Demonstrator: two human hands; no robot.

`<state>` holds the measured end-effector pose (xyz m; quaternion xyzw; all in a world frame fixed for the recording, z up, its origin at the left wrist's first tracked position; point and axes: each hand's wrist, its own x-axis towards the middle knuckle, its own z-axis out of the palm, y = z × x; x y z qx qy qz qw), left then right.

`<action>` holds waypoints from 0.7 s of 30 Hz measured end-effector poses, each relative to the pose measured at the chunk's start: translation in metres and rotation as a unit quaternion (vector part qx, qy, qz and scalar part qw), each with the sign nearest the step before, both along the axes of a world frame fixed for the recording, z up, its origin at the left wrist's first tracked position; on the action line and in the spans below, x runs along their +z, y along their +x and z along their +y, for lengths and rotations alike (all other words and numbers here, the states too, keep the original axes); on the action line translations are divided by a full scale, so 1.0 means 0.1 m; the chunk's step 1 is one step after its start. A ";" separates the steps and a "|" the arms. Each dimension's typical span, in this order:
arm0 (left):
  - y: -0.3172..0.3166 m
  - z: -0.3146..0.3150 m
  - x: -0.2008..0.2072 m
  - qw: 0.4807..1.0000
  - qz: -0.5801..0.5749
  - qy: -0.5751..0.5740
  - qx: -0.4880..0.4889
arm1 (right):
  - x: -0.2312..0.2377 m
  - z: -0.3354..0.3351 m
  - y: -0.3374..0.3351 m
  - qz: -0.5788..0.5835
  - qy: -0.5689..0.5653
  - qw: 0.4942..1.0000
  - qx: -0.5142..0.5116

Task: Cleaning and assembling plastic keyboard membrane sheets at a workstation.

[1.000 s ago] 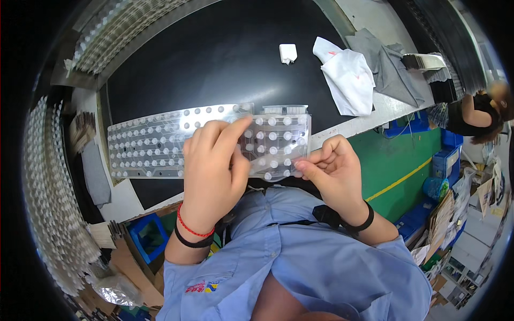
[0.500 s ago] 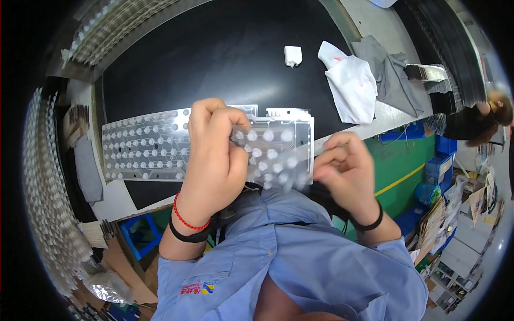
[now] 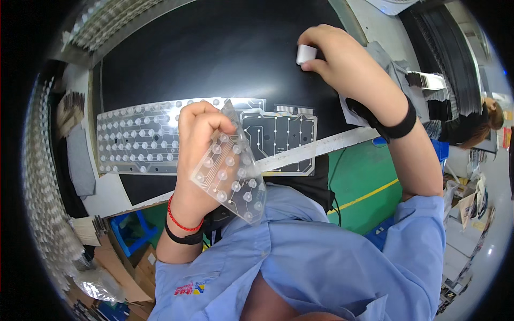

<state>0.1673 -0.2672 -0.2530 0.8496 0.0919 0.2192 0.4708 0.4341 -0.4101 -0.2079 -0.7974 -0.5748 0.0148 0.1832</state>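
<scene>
A clear keyboard membrane sheet (image 3: 140, 138) dotted with whitish domes lies along the near edge of the black work surface. My left hand (image 3: 195, 150) is closed on its top layer, whose right part (image 3: 235, 184) is peeled up and folded back toward me, tilted over my wrist. Beneath that flap, the lower layer (image 3: 289, 136) with white traces and small dots is exposed. Up at the far right, my right hand (image 3: 340, 56) pinches a small white block (image 3: 306, 54) between thumb and fingers, at or just above the black surface.
Stacks of domed sheets (image 3: 59, 208) line the left side. Grey cloth (image 3: 383, 59) lies at the right edge, partly behind my right forearm. A white table edge (image 3: 321, 148) runs along the front, with green floor (image 3: 369, 179) beyond. Another person (image 3: 471, 125) is at the far right.
My right hand has moved from the membrane's right end to the white block and taken hold of it. The membrane's right part now stands folded back in my left hand.
</scene>
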 end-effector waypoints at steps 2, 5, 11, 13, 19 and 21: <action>-0.01 0.01 0.00 1.000 -0.008 0.003 -0.006 | 0.15 0.01 -0.13 0.079 -0.017 0.996 -0.032; -0.01 0.00 0.00 1.000 -0.019 0.013 -0.022 | 0.27 -0.13 -0.46 0.172 0.007 0.984 -0.046; 0.02 0.00 0.10 0.999 -0.007 0.020 -0.039 | 0.01 -0.23 -0.93 0.091 0.075 0.993 0.013; 0.03 -0.01 0.09 0.999 0.003 0.022 -0.035 | -0.06 -0.20 -0.93 0.074 0.058 0.995 0.034; 0.03 -0.02 0.13 0.999 0.031 0.014 -0.024 | -0.03 -0.50 -0.77 -0.027 -0.005 0.998 0.048; 0.06 -0.02 0.13 0.999 0.014 0.024 -0.026 | 0.09 -0.56 -0.73 0.028 -0.017 0.999 0.005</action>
